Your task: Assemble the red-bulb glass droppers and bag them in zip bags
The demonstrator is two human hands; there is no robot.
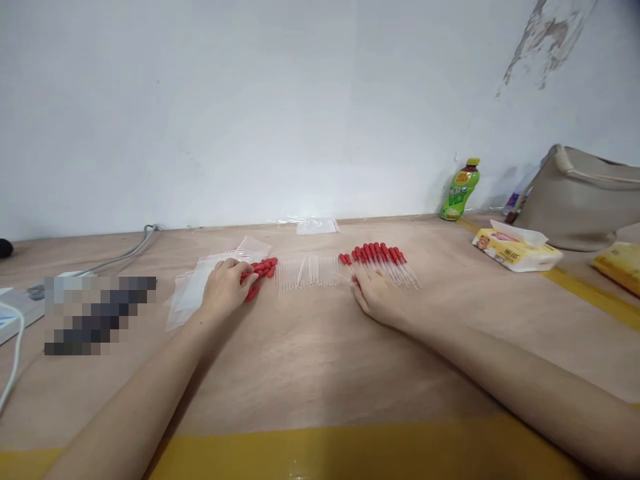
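Note:
My left hand [226, 283] reaches into a small pile of red rubber bulbs [265, 268], thumb and fingers curled together around a bulb at the near side. Between my hands, thin clear tubes [313, 272] lie side by side in a row. My right hand [377, 295] is closed at the row's right end, and a thin clear tube [342, 275] sticks out leftward from its fingers. Just beyond it lie several droppers [393, 261], clear tubes with red bulbs fitted on top, fanned out; the hand covers part of them.
Clear plastic bags [187, 293] lie under and beside my left forearm. Against the wall are another bag [317, 227], a green bottle [459, 190] and a beige handbag [575, 200]. A yellow tissue pack [517, 252] sits at right. Cables [130, 252] and a pixelated patch are at left.

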